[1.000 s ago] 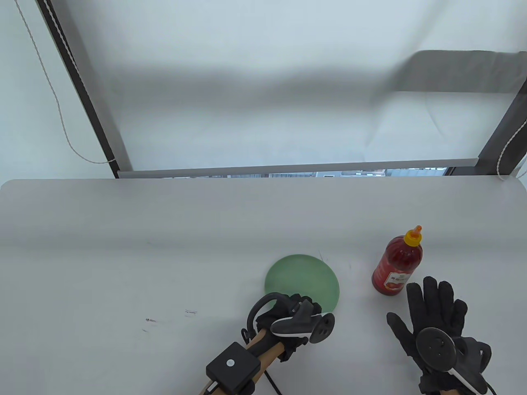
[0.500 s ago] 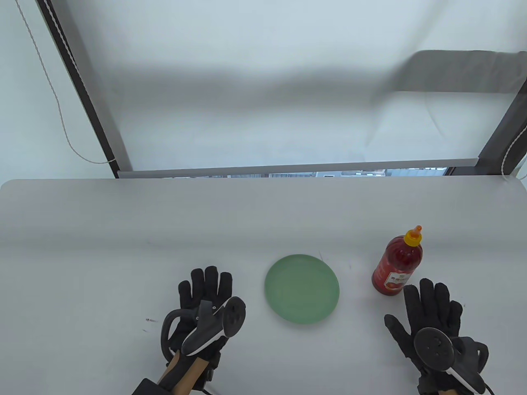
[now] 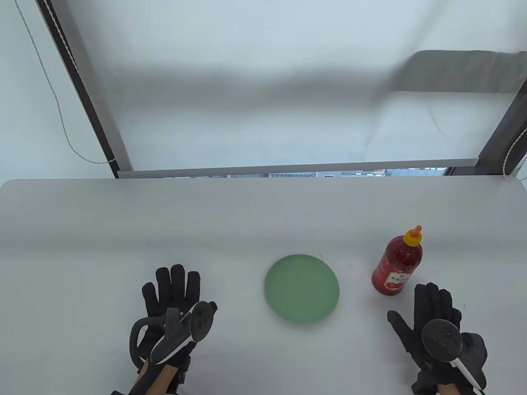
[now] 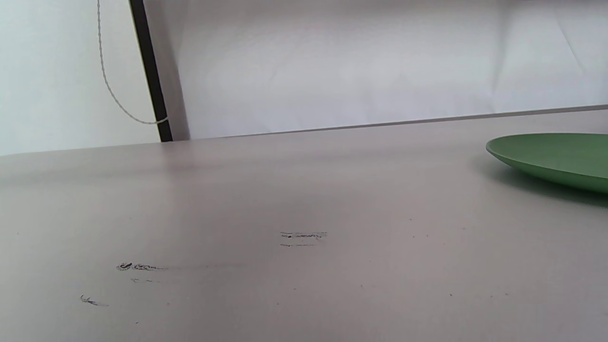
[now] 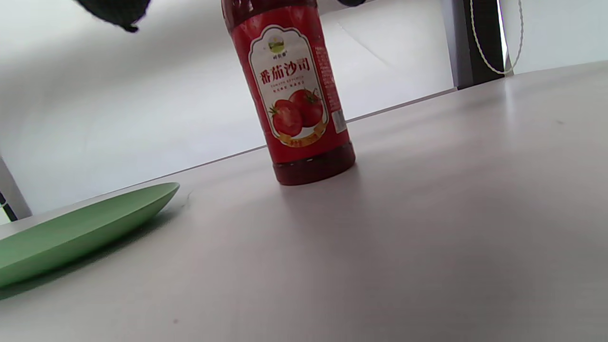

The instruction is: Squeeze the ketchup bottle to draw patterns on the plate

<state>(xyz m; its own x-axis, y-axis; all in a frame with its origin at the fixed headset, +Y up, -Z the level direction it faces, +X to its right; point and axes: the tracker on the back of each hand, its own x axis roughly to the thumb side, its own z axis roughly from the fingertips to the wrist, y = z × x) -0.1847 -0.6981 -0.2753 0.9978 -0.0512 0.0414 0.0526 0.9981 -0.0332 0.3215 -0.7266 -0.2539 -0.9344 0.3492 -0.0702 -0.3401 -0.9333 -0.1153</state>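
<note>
1. standing upright on the tabletop (image 3: 247,214), the ketchup bottle (image 3: 397,263) has a yellow nozzle cap and a red tomato label, and sits right of the green plate (image 3: 301,288), apart from it.
2. right hand (image 3: 432,325) lies spread flat, fingers (image 3: 428,294) just short of the bottle's base, gripping nothing.
3. left hand (image 3: 173,304) lies spread flat, well left of the plate, holding nothing.
4. faint pen scuffs (image 4: 301,236) mark the tabletop near the left hand.
</note>
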